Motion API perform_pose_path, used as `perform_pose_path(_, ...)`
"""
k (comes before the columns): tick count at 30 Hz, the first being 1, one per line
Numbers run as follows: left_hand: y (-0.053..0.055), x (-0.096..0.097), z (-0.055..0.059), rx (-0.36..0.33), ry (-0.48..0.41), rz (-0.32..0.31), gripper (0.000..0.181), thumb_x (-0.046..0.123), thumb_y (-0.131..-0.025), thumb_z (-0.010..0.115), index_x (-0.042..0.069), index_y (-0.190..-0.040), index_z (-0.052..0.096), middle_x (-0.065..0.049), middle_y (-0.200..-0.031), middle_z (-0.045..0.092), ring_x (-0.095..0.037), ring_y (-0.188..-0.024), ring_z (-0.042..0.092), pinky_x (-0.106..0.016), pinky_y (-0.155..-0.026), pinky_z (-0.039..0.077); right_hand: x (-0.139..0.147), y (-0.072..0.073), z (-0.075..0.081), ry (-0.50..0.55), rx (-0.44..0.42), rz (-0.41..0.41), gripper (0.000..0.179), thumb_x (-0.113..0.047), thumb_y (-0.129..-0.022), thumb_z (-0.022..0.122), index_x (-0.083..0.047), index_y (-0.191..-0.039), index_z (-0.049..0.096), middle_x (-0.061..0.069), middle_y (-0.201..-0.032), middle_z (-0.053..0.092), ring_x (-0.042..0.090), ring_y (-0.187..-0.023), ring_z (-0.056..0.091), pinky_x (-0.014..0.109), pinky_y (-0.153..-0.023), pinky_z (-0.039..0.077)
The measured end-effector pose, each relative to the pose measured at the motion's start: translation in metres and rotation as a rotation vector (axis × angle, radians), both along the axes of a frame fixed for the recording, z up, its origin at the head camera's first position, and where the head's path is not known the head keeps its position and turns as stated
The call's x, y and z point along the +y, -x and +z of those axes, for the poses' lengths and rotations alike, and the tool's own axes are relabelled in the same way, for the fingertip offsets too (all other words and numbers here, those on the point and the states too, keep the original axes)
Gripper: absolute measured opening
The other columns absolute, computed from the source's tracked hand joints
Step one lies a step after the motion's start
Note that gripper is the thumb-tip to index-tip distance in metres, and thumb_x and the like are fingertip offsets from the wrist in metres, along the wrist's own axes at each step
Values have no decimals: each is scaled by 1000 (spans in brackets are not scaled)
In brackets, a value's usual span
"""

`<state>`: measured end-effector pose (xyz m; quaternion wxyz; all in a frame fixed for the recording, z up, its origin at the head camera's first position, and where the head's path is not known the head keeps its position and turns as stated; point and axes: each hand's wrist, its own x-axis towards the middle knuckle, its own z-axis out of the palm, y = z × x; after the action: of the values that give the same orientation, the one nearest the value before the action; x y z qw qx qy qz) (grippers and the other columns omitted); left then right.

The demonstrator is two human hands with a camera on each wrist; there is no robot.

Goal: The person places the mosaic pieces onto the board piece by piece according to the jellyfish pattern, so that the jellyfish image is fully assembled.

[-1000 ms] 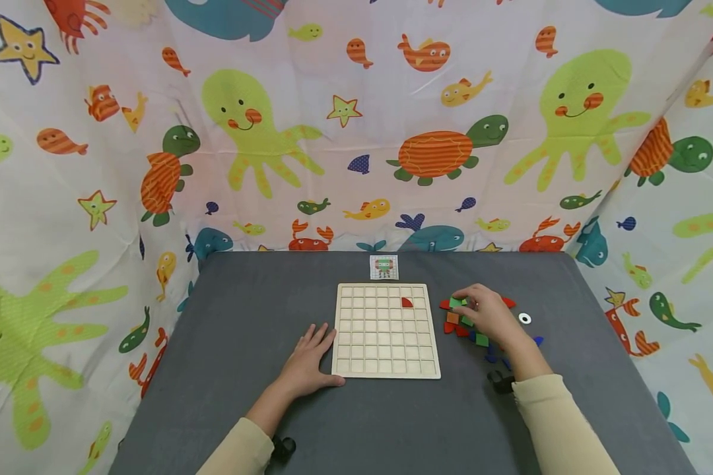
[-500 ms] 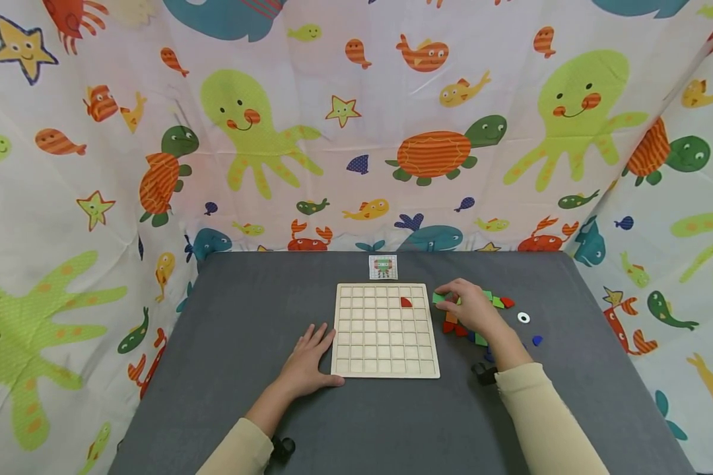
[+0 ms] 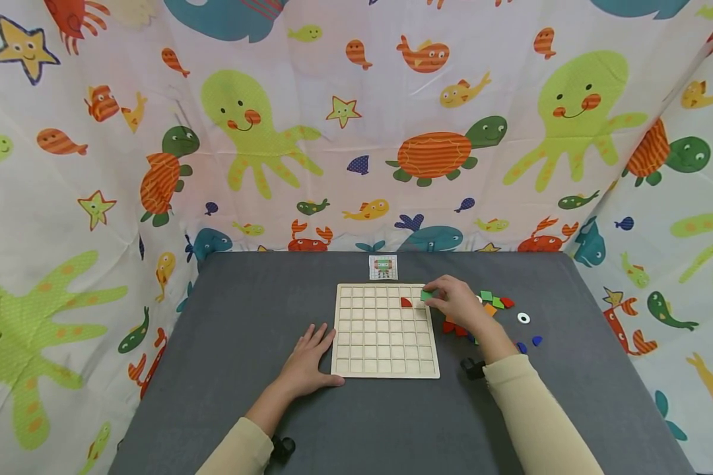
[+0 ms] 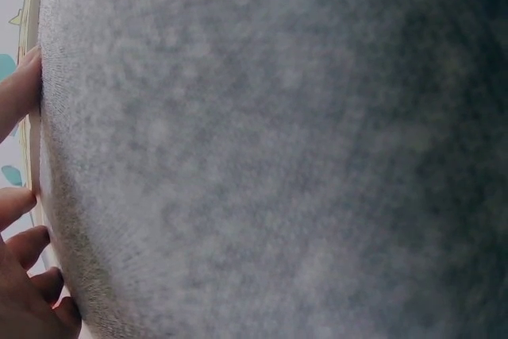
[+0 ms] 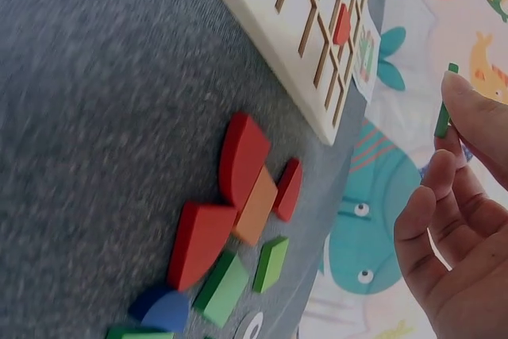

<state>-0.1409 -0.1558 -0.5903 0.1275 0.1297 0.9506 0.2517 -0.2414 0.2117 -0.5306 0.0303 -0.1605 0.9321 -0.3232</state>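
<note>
A pale wooden grid board (image 3: 385,336) lies on the table with one red quarter-round piece (image 3: 407,303) in an upper-right cell. My right hand (image 3: 459,305) pinches a green square tile (image 3: 426,295) between thumb and fingers, over the board's upper right corner. In the right wrist view the tile (image 5: 444,109) shows edge-on at the fingertips, raised above the table. At the board's lower left, my left hand (image 3: 307,361) rests with fingers spread, fingertips and thumb touching its left edge. The left wrist view catches only its fingers (image 4: 28,248) and blurred grey cloth.
Loose red, orange, green and blue pieces (image 5: 202,244) lie right of the board, partly behind the right hand. A white ring (image 3: 523,318) and a blue piece (image 3: 537,341) sit farther right. A small pattern card (image 3: 383,267) lies behind the board.
My right hand has lifted the green tile from among the loose pieces and moved left with it to the board's upper right corner. The left hand has stayed still.
</note>
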Motion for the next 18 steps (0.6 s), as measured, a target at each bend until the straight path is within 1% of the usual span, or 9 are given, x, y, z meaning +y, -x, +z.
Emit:
perform_pose_path(5,1,1,-1,2,3,-3,110,57,-73,86,17,-160,31,-8,-169,21,-36,-157,9,-58,-123,18,-10,5,-2,-5,-33,3,26,-17,-93,74,-10,-119,74,11,-110,65,18,-77,51,32,-62,44)
perform_pose_path(10,2,1,-1,6,0,-4,110,58,-73,85,17,-160,31,-8,-169,21,-35,-157,9,-58,-124,18,-18,9,-5,6,-39,19,27,-17,-93,74,-10,-119,73,11,-109,65,19,-77,51,32,-61,43)
perform_pose_path(15,1,1,-1,8,4,-8,110,55,-73,86,16,-160,31,-10,-168,21,-36,-157,9,-58,-124,18,-29,13,-8,1,-57,27,27,-17,-93,75,-10,-119,74,10,-114,66,22,-87,57,34,-69,49)
perform_pose_path(18,1,1,-1,1,12,-4,110,55,-73,86,16,-160,31,-9,-169,21,-36,-157,9,-58,-124,18,-35,16,-11,-4,-72,34,28,-18,-93,75,-11,-120,74,9,-115,67,25,-96,59,39,-75,52)
